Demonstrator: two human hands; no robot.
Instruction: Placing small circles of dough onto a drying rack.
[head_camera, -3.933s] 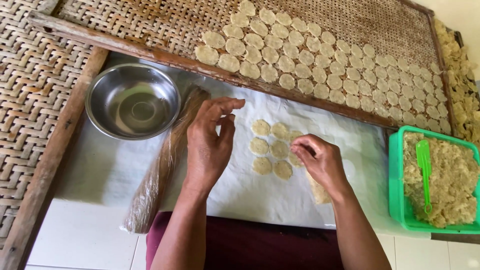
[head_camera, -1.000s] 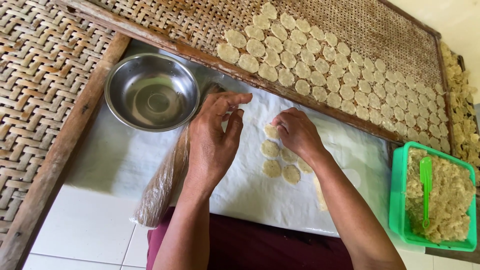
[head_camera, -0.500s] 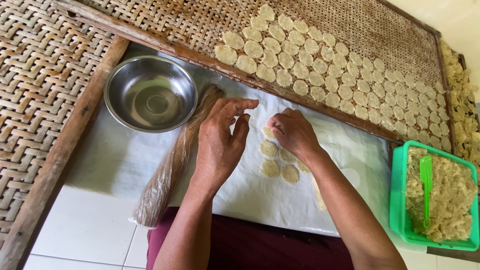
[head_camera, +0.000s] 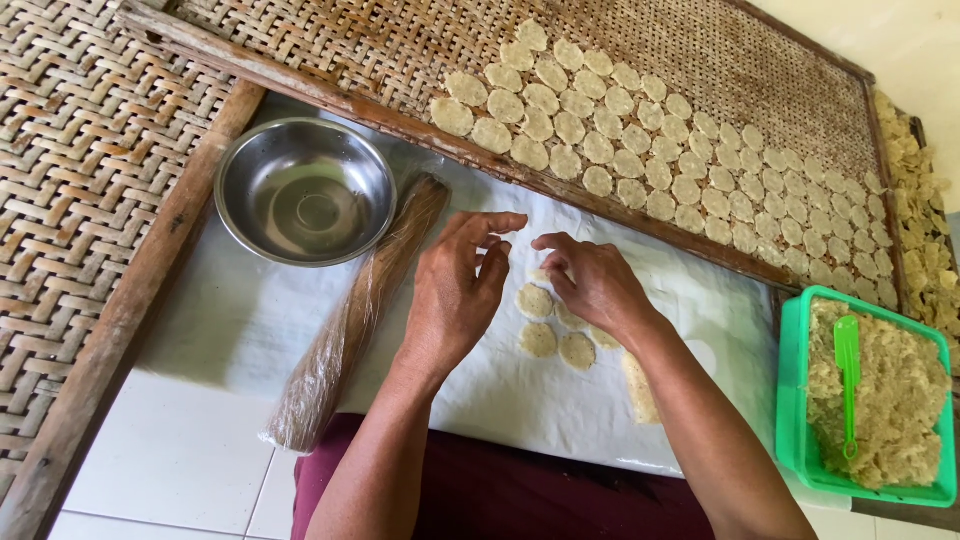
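1. At the near edge of the white sheet (head_camera: 230, 330): maroon cloth (head_camera: 520, 500), both forearms reaching out over it.
2. Mid-sheet: left hand (head_camera: 455, 300) and right hand (head_camera: 595, 280) now tip to tip with a small gap between. Half a second ago, bunched closer together over the same spot.
3. Left fingers (head_camera: 490, 225) loosely curled and fairly wide, nothing visible in them. Right fingers (head_camera: 556, 262) bent down just over the top flat dough disc (head_camera: 535, 300) cluster; can't tell if pinching anything.
4. Looks like mid-handling of that top disc, not a lift-off.
5. Versus about four seconds back: right hand then at the cluster's right side, more discs showing. Now over the upper part, covering some.
6. Left of the hands: plastic-wrapped roller (head_camera: 350, 320), steel bowl (head_camera: 305, 190) near the sheet's far left corner. Same spots as before.
7. Right edge: green tub (head_camera: 795, 400) of mash with a green spatula (head_camera: 848, 380).
8. Far side: woven tray (head_camera: 330, 50) with rows of discs (head_camera: 620, 130), unchanged.
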